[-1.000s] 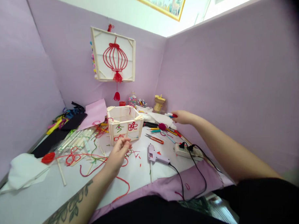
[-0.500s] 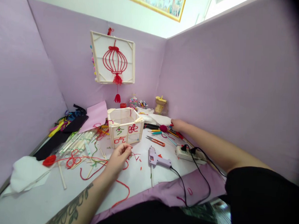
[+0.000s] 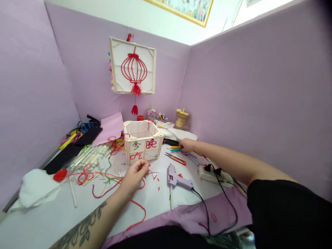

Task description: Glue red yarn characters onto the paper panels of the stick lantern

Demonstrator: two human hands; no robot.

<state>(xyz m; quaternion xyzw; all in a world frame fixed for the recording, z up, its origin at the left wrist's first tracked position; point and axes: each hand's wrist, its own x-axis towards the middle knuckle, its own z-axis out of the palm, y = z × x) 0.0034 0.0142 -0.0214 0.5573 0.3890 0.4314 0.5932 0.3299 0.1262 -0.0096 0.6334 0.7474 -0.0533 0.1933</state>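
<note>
My left hand (image 3: 138, 171) hovers in front of a box (image 3: 143, 151) of pale sticks with translucent sides and red and green yarn characters. Thumb and forefinger are pinched together; what lies between them is too small to make out. Off to the right, my right hand (image 3: 187, 144) reaches down among the pencils (image 3: 175, 148), fingers curled under and hidden. It covers the spot where a dark red yarn ball lay. Orange-handled snips (image 3: 176, 159) and a lilac glue gun (image 3: 178, 178) lie between my hands.
A power strip (image 3: 215, 175) and black cords lie at right. Red yarn (image 3: 85, 174), loose sticks (image 3: 73, 192) and white cloth (image 3: 38, 189) cover the left. A lantern panel (image 3: 132, 67) hangs on the back wall. A jar of pompoms (image 3: 152, 114) stands behind the box.
My right hand has come back from the white sheet toward me and left, onto the pencils and yarn ball. My left hand keeps its pinch by the box. The view has shifted slightly.
</note>
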